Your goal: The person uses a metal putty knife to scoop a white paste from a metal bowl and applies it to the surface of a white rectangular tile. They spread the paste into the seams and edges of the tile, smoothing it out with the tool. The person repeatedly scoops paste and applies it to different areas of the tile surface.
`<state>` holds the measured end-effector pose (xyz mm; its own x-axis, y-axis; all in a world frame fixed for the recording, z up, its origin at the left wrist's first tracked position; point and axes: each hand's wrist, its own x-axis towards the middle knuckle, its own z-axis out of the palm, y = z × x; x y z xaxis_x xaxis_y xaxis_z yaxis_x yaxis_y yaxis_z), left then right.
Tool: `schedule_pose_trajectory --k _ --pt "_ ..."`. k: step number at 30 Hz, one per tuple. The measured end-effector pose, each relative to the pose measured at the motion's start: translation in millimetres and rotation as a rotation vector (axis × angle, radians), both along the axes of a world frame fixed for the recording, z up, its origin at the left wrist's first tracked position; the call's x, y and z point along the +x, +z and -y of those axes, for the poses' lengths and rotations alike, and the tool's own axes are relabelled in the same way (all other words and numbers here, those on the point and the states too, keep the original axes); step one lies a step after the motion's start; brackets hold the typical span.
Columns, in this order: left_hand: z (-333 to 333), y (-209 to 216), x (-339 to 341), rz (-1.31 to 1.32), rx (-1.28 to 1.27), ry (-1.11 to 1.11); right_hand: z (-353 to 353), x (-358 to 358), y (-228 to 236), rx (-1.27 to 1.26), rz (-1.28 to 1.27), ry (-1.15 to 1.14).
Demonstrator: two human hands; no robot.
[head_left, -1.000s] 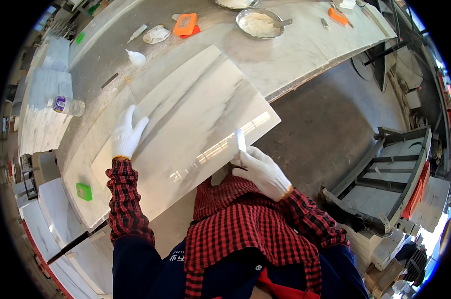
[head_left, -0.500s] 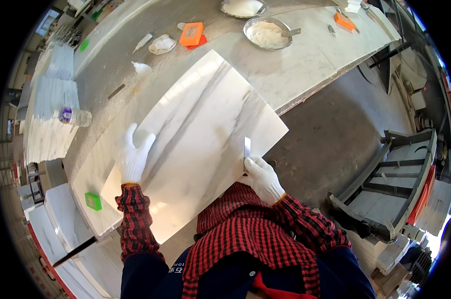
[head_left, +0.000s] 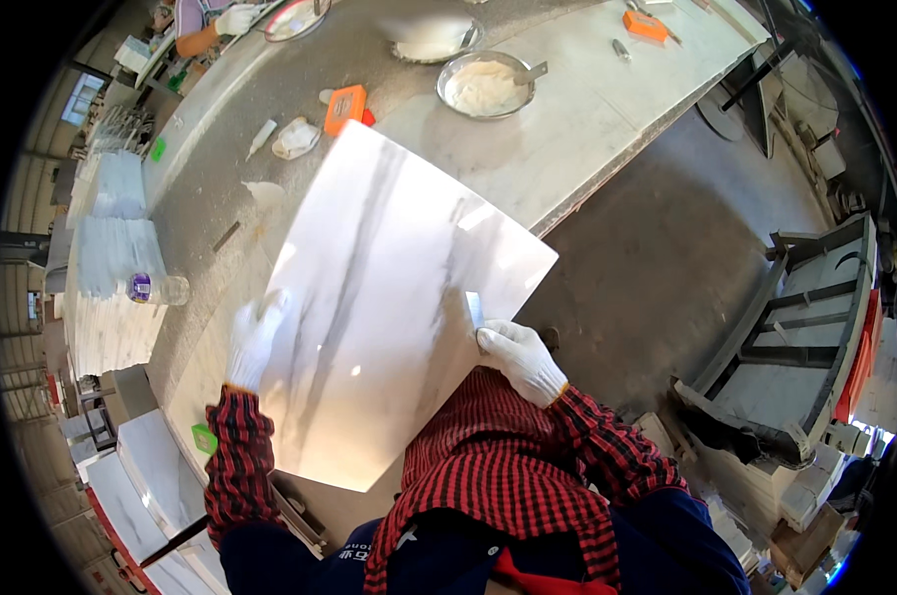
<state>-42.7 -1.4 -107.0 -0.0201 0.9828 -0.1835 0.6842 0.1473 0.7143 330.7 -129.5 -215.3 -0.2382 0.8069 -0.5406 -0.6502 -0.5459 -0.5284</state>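
A glossy white marble tile (head_left: pixel 399 268) with grey veins lies across the near part of the bench, and its near corner overhangs the edge close to my body. My left hand (head_left: pixel 255 342), in a white knit glove, grips the tile's left edge; the fingers underneath are hidden. In my gloved right hand (head_left: pixel 521 362) is a small putty knife (head_left: pixel 474 309), its flat metal blade pointing up over the tile's right part. That hand is right by the tile's near right edge.
Beyond the tile are a metal bowl (head_left: pixel 486 87) of pale paste with a scraper, an orange box (head_left: pixel 345 107) and a white squeeze bottle (head_left: pixel 261 139). A clear bottle (head_left: pixel 159 290) lies near stacked tiles (head_left: pixel 116 337). Another person's gloved hand (head_left: pixel 236 19) shows far left.
The tile has turned and tilted, and bright reflections have shifted across it. My left hand's spread fingers have drawn together at its edge. The view has shifted, bringing another person's hand in.
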Motion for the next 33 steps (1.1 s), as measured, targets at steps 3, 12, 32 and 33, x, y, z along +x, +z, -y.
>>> schedule_pose_trajectory --k 3,12,32,33 --pt "25.5 34.8 28.4 0.071 0.046 0.218 -33.4 32.6 37.3 0.224 0.255 0.136" --pt "109.6 -15.2 53.8 0.365 0.278 0.616 -129.3 62.6 140.4 0.741 0.666 0.349" --pt "123.4 -47.9 113.1 0.584 0.180 1.053 -197.7 25.6 123.8 1.046 0.803 0.404" --pt "119.2 -42.2 118.7 0.599 0.167 1.083 -200.5 24.9 134.6 0.965 0.832 0.471"
